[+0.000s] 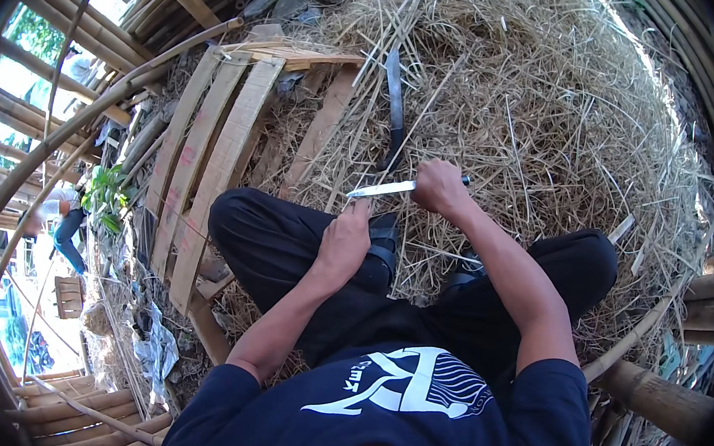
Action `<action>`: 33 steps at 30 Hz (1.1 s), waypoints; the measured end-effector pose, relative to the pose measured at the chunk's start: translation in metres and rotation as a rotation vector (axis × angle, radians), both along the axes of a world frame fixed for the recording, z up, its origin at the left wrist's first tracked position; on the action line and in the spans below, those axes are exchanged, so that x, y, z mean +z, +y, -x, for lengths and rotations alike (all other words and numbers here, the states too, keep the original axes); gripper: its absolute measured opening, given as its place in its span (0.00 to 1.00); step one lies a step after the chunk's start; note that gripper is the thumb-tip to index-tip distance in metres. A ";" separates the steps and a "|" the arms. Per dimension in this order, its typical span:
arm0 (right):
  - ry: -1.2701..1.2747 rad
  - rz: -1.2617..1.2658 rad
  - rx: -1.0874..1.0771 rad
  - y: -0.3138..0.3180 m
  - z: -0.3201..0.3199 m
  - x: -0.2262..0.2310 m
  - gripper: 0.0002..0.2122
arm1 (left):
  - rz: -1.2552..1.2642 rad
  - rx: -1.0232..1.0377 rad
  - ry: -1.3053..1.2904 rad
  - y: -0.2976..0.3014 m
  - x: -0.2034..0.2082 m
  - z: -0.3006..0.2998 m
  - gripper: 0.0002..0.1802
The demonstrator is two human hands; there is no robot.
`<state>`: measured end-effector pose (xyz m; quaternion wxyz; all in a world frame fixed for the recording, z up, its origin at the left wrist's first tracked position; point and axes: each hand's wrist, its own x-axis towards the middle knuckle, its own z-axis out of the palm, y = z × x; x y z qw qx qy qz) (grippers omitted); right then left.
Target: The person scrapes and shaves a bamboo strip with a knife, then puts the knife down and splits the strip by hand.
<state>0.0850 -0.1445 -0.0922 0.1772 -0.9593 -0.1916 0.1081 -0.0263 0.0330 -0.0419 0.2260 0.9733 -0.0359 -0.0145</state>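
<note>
My right hand [442, 188] is closed round the handle of a knife [382, 189], whose bright blade points left. The dark end of the handle sticks out beyond my fist. Just below the blade's tip is my left hand [343, 241], fingers closed and raised toward the blade. A narrow brownish piece seems to rise from its fingers behind the blade, too small to name. Beyond both hands, a machete [396, 98] with a long grey blade and a dark curved handle lies on the straw. My crossed legs, in black trousers [274, 236], frame the work.
Dry straw [548, 112] covers the ground ahead and to the right. A slatted wooden pallet [209, 157] lies to my left. Bamboo poles [73, 135] form a fence at the left, and a thick bamboo pole [658, 402] juts in at lower right. Another person [69, 225] is outside the fence.
</note>
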 end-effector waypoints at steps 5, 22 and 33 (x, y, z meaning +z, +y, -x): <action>0.139 0.043 -0.525 -0.071 -0.056 -0.015 0.12 | 0.081 -0.069 0.064 -0.002 0.008 0.051 0.07; -0.098 -0.375 -0.462 -0.058 -0.081 0.062 0.23 | 0.993 0.234 0.391 0.013 0.030 0.043 0.15; 0.050 -0.062 0.042 -0.032 0.001 0.083 0.09 | 0.622 0.144 -0.011 -0.018 0.015 -0.012 0.11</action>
